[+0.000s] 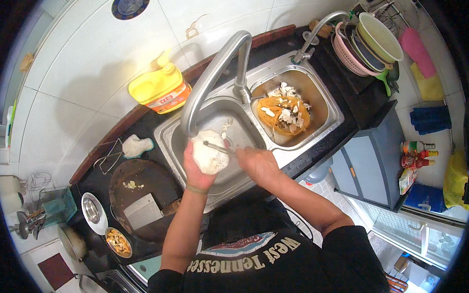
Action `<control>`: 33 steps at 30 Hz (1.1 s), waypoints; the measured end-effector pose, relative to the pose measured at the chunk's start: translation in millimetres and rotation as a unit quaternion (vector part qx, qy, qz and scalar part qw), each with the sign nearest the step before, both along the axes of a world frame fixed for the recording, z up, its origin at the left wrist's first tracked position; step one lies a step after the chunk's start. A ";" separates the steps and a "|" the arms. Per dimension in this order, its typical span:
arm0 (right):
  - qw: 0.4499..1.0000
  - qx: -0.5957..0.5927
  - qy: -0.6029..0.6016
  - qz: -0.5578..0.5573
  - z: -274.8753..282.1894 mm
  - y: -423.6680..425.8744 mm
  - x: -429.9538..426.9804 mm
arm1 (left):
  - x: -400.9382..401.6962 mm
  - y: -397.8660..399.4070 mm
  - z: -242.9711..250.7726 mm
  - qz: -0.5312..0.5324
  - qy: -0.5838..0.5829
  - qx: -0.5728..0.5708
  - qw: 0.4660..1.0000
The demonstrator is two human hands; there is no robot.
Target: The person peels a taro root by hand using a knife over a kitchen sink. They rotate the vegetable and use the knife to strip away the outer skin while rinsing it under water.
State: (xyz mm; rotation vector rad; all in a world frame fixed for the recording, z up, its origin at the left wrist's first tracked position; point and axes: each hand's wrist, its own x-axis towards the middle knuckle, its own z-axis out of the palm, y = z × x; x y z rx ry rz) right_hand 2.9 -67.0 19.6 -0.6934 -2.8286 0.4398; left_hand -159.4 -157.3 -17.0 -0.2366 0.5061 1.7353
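Note:
My left hand cups a large, pale, mostly peeled root vegetable over the left sink basin. Brownish patches show on its lower part. My right hand grips a slim metal tool, probably a vegetable peeler, whose head lies against the upper face of the vegetable. The curved steel faucet ends just above it. Small pale scraps lie on the basin floor. In the right basin, whitish peelings fill and surround an orange strainer or bag.
Left of the sink, a cleaver rests on a round chopping board, near a bowl of cut food and a white dish. A yellow detergent bottle stands behind. Stacked colanders occupy the right counter.

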 end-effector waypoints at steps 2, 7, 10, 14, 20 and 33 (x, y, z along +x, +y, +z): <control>1.000 -0.007 -0.008 0.011 -4.1 -0.6 4.8 | 3.2 3.8 10.5 0.014 -0.015 -0.011 1.000; 0.999 -0.007 0.030 -0.020 5.4 22.9 -5.1 | 0.8 -1.8 2.3 0.004 0.004 -0.005 1.000; 1.000 0.010 -0.001 0.004 2.1 12.9 -6.2 | 8.0 3.0 14.2 -0.013 0.039 -0.002 0.999; 0.999 0.012 -0.003 0.030 4.3 -10.4 1.7 | 7.8 3.8 19.4 0.002 0.027 -0.033 0.999; 0.999 -0.019 -0.030 0.001 13.7 13.8 -4.9 | 4.4 2.9 16.3 -0.021 0.022 -0.013 0.999; 1.000 -0.014 -0.016 0.019 13.2 2.5 -5.5 | 4.6 7.2 17.3 -0.017 0.067 -0.062 0.996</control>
